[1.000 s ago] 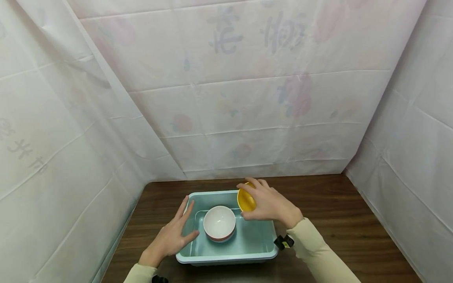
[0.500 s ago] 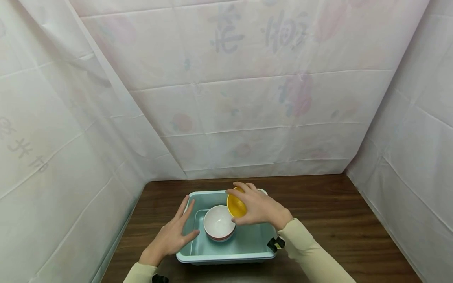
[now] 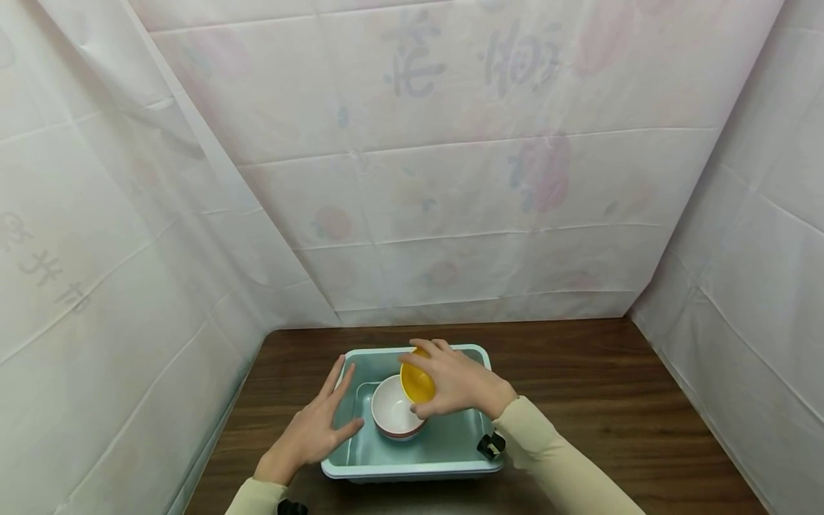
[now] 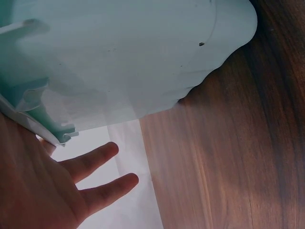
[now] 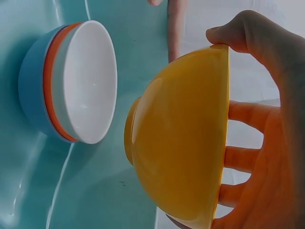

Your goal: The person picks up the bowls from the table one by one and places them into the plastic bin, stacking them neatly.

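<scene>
My right hand (image 3: 460, 383) grips a yellow bowl (image 5: 178, 133) by its rim, thumb on one side and fingers on the other. It is held tilted above the right side of a nested stack of bowls (image 3: 390, 408). In the right wrist view the stack shows a white bowl (image 5: 90, 81) innermost, an orange rim (image 5: 49, 81) and a blue bowl (image 5: 33, 86) outside; the yellow bowl is apart from it. My left hand (image 3: 312, 433) rests at the left edge of the light teal tub (image 3: 412, 470), fingers spread and straight.
The tub stands on a dark wood table (image 3: 579, 400). White printed sheets (image 3: 463, 186) rise behind the table and on both sides. Black cameras (image 3: 492, 445) are strapped to both wrists.
My right hand has carried the yellow bowl leftward and slightly toward me, from the tub's back right to over the stack. The left hand has stayed in place.
</scene>
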A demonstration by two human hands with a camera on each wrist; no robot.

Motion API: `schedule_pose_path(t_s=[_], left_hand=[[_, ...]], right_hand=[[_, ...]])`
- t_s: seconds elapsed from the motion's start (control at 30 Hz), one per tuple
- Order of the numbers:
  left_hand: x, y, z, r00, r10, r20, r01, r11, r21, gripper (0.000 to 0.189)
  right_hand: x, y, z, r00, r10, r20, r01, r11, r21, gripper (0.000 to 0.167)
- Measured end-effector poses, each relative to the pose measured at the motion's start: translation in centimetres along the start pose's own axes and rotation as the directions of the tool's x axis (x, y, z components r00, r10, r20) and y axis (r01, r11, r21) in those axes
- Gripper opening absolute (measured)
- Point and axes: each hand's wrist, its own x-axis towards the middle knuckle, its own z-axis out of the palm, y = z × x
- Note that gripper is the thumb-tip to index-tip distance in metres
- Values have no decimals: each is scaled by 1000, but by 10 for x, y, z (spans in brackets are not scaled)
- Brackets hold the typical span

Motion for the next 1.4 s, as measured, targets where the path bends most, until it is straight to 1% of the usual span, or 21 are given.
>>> schedule_pose_path(t_s=[0.23,0.67,0.87,1.1,1.27,1.4], left_hand=[[-1,0,0,1000,1,-5,-1,1000,4,95],[-1,0,0,1000,-12,10,12,1000,-5,96],[-1,0,1,1000,-8,1,8,1000,4,96],[-2,-2,0,1000,-2,-5,2,1000,-3,95],[-3,-2,0,1000,0,-7,0,1000,-16,94],[-2,-1,0,1000,-3,-5,3,1000,-16,94]], right_hand=[[7,-3,7,1000,-20,16,20,1000,-19,76],[18,-8,15,997,-58,46,60,997,-52,77],[25,-7,21,994,-82,75,88,992,-86,77],[32,-10,27,989,-121,84,130,984,-122,77],[37,-11,30,986,-142,90,153,980,-131,77],[39,-11,34,982,-149,117,163,978,-129,78]])
